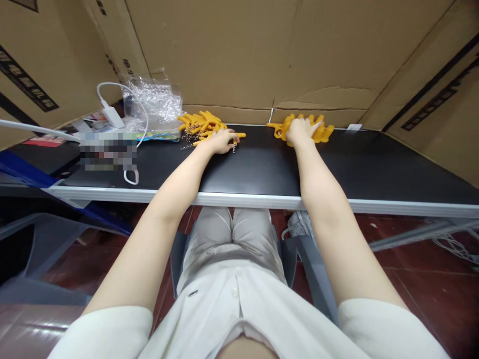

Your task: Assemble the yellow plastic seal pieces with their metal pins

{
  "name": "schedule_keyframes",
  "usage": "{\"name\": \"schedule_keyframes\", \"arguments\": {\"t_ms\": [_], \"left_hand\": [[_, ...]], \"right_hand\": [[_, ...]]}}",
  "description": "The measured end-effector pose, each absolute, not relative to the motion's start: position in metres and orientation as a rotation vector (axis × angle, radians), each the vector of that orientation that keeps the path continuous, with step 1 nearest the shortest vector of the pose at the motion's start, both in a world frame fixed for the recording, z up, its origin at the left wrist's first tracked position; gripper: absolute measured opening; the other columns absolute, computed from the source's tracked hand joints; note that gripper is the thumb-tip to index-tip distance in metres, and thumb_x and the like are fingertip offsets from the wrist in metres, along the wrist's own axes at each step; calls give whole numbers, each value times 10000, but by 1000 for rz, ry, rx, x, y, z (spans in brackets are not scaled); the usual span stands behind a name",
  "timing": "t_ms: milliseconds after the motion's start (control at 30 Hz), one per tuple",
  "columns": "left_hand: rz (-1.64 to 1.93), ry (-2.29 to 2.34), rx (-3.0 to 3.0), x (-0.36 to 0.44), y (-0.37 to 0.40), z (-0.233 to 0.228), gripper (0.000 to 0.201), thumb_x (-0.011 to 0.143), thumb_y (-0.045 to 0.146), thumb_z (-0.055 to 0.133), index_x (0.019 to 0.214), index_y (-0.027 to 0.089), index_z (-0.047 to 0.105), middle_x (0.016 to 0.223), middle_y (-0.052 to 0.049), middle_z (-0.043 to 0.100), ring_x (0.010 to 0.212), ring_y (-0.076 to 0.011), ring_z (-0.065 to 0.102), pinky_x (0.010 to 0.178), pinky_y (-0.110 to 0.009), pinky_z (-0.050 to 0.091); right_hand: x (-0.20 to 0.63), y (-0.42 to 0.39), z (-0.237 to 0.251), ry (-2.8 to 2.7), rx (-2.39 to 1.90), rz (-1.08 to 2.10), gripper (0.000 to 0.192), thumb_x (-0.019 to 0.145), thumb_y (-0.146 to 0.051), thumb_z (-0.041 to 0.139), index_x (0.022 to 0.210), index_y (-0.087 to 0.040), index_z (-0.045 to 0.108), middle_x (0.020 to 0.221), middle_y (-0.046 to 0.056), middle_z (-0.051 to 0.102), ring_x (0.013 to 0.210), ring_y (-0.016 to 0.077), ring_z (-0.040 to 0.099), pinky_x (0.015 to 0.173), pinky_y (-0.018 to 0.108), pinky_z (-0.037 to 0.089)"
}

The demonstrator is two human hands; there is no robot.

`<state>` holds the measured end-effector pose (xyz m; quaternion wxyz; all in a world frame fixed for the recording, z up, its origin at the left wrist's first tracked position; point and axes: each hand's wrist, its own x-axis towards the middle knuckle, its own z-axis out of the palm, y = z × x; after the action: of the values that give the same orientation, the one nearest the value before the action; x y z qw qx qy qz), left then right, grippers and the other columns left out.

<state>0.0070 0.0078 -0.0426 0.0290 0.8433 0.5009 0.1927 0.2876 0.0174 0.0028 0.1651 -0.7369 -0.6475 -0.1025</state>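
Observation:
Two heaps of small yellow plastic pieces lie at the far side of a black table (262,169). My left hand (220,140) rests on the near edge of the left heap (200,124), whose pieces carry small metal chains; whether it holds one I cannot tell. My right hand (300,130) lies flat on top of the right heap (316,130), fingers spread over the pieces. Both arms stretch straight out across the table.
Cardboard sheets (232,50) wall in the table at the back and both sides. A crumpled clear plastic bag (155,102), a white charger with its cable (112,115) and a blurred item (108,151) sit at the left. I am seated; grey chair parts show below.

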Motion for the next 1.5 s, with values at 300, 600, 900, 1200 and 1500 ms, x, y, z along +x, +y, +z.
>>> {"name": "schedule_keyframes", "arguments": {"t_ms": [300, 600, 900, 1200, 1500], "left_hand": [[388, 1524, 2655, 24, -10, -28, 623, 944, 406, 643, 1521, 170, 616, 1614, -157, 615, 1534, -314, 547, 1316, -448, 405], [222, 1801, 2640, 35, -21, -28, 588, 1031, 132, 361, 1570, 129, 598, 1563, -228, 656, 1462, -383, 629, 1267, -545, 433], [336, 1882, 2584, 34, -19, -28, 487, 1057, 163, 379, 1419, 121, 701, 1402, -247, 675, 1364, -377, 662, 1176, -465, 497], [959, 1907, 2425, 19, -3, -29, 359, 1090, 362, 477, 1379, 211, 628, 1388, -206, 633, 1357, -380, 618, 1207, -533, 445], [962, 1894, 2391, 18, -9, -24, 392, 1090, 368, 479, 1422, 207, 612, 1430, -215, 603, 1408, -399, 584, 1246, -556, 396]], "right_hand": [[293, 29, 0, -1936, -2043, -309, 260, 1008, -220, 711, 1189, -42, 768, 1231, 302, 755, 1344, 494, 654, 1158, 798, 355], [277, 26, 1, -2154, -1811, -173, 280, 966, -220, 721, 1222, -109, 717, 1293, 237, 750, 1313, 439, 670, 1154, 693, 472], [266, 10, 1, -2125, -1899, 43, 354, 899, -203, 800, 1225, -106, 702, 1259, 186, 766, 1186, 339, 740, 1028, 422, 596], [260, 1, 6, -2172, -1750, -86, 423, 919, -98, 614, 1338, -157, 604, 1377, 178, 707, 1268, 338, 677, 1099, 453, 535], [264, 8, 4, -2188, -1558, -199, 366, 1005, -201, 529, 1360, -192, 620, 1417, 188, 685, 1321, 362, 610, 1118, 541, 499]]}}
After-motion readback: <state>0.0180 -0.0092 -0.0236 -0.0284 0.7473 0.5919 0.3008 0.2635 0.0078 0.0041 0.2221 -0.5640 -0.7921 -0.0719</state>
